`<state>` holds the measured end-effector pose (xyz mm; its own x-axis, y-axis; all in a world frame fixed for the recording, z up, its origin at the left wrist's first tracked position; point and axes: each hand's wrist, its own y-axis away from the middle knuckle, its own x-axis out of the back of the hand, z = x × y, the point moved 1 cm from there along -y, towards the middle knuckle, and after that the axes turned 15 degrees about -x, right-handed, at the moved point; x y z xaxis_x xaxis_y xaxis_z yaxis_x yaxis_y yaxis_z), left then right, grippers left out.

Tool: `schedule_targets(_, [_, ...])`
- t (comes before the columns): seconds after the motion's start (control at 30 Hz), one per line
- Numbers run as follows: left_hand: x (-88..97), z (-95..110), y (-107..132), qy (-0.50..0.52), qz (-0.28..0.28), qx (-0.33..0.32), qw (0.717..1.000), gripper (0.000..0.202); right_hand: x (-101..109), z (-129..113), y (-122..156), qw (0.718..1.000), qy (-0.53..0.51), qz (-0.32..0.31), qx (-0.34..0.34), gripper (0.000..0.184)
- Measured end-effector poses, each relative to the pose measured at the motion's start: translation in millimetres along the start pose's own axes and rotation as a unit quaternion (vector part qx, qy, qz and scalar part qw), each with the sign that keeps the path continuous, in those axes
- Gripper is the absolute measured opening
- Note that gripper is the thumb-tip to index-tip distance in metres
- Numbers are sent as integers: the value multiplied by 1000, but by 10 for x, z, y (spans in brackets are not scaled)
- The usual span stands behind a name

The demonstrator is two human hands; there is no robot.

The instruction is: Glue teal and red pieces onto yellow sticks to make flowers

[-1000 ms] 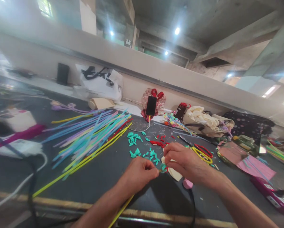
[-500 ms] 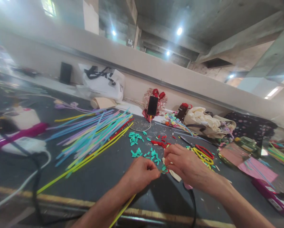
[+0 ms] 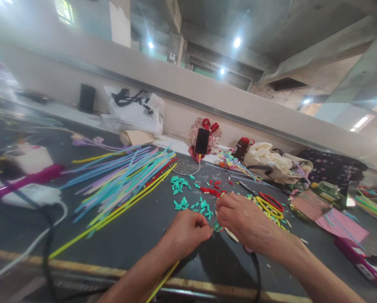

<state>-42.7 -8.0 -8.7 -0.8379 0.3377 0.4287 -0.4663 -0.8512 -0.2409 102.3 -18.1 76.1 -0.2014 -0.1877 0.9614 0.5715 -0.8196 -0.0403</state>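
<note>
Apparently we're shaping small teal petal-like pc. [image 3: 218, 227] | L hand [image 3: 188, 230] pinched on it | R hand [image 3: 239, 216]: can't tell | next needs steady pinch

Black-screened smartphone [image 3: 202, 142], leaning against a pink-patterned fabric bag [image 3: 216, 138] with red loops; white plastic bag [image 3: 141, 115] with black markings, to its left; black rectangular block [image 3: 87, 99], farther left; dark, red-capped bottle [image 3: 241, 149], right.

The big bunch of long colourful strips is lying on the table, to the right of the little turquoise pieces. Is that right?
Not quite: the side is wrong. The head view shows the big bunch of long colourful strips lying on the table to the left of the little turquoise pieces.
</note>
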Motion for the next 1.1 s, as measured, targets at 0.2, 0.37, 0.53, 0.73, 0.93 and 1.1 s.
schedule_targets(0.2, [-1,11,4,-3,8,4,1000,20,-11,5,-5,1000,-1,-6,-16,5])
schedule_targets(0.37, [-5,13,0,6,13,-3,1000,19,-32,11,2,1000,0,4,-16,4])
schedule_targets(0.53, [-12,-11,-3,0,19,1,1000,18,-45,11,3,1000,3,10,-20,4])
schedule_targets(0.73, [-2,12,-2,4,21,3,1000,18,-90,33,-5,999,10,26,-22,4])
schedule_targets(0.93, [7,10,-1,11,29,6,1000,19,-49,28,14,998,6,45,-30,6])
schedule_targets(1.1, [25,47,-2,8,36,16,999,19,-50,84,54,995,-15,84,-41,9])
